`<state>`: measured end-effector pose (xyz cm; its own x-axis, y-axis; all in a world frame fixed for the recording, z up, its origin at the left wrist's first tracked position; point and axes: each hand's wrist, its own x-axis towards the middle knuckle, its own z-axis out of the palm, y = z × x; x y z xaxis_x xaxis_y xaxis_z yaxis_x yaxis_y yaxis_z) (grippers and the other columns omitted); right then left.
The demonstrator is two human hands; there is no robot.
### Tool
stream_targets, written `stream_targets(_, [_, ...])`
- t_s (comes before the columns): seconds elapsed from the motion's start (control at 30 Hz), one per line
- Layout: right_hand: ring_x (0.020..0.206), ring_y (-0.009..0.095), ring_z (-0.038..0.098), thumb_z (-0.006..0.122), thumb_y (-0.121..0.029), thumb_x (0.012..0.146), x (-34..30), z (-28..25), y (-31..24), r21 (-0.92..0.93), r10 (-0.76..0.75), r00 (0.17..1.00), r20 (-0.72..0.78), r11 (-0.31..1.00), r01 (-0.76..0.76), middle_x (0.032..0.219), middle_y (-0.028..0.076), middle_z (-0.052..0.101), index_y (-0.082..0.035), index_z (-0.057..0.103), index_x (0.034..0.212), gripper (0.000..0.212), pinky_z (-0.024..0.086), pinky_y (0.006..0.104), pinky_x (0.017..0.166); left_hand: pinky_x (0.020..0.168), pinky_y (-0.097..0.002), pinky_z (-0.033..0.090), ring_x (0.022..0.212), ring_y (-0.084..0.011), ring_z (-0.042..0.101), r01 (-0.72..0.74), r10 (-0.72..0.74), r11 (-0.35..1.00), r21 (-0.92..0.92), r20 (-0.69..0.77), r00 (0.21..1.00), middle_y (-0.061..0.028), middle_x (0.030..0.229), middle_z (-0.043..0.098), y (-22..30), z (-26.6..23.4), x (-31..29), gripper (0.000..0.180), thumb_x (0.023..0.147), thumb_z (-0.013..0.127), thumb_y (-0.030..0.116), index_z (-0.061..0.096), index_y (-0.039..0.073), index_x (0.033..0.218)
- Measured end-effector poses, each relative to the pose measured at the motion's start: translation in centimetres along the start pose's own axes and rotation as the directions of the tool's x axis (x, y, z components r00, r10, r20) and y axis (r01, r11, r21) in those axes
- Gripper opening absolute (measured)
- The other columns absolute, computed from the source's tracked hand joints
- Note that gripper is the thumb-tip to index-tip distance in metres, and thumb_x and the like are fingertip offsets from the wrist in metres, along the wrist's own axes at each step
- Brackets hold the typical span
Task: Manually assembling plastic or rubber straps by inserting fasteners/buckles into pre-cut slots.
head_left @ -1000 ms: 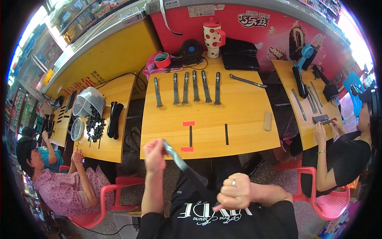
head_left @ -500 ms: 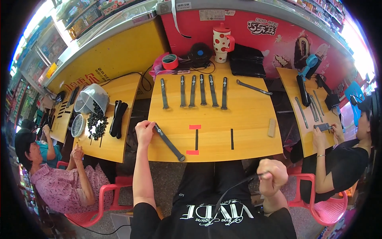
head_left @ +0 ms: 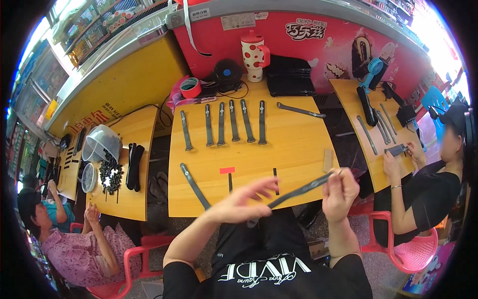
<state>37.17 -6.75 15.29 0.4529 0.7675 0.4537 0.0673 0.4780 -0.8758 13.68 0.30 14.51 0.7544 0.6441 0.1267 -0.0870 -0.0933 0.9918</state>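
right hand [head_left: 340, 193]: pinching one end of the long dark strap [head_left: 298, 191] | left hand [head_left: 242, 202]: blurry, fingers on the strap's other end, grip hard to tell | strap: held above the yellow table [head_left: 298, 149] edge, near end hidden by left hand

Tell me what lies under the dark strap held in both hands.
Under the dark strap show the yellow table edge and a short black strip; the left hand covers its lower end.
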Motion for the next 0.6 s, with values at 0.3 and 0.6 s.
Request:
stream_targets(0.3, [0.055,0.002,0.036,0.057,-0.008,0.095,9.5,-6.2,10.1,-0.234,0.111,0.990,-0.093,0.964,-0.130,0.062,-0.006,0.041,-0.004,0.050,0.072,0.024,0.027,0.0214,0.048,0.041,-0.0205,0.040,0.057,-0.0100,0.061,0.466,-0.471,0.880,-0.089,-0.056,0.880,-0.0041,0.063,0.062,-2.4,-3.0,13.1,0.031,0.095,0.059,0.026,0.064,-0.004,0.098])
stream_targets(0.6, [0.053,0.033,0.056,0.065,-0.015,0.085,16.1,-8.9,20.5,-0.744,0.041,0.995,0.086,0.667,0.037,0.059,0.017,0.055,-0.001,0.055,0.075,0.020,0.040,0.0401,0.050,0.072,-0.0429,0.051,0.079,-0.0361,0.065,0.475,0.026,0.405,0.782,-0.529,0.848,-0.0181,0.079,0.068,-9.0,-4.6,23.6,0.030,0.078,0.073,0.030,0.070,0.000,0.080])
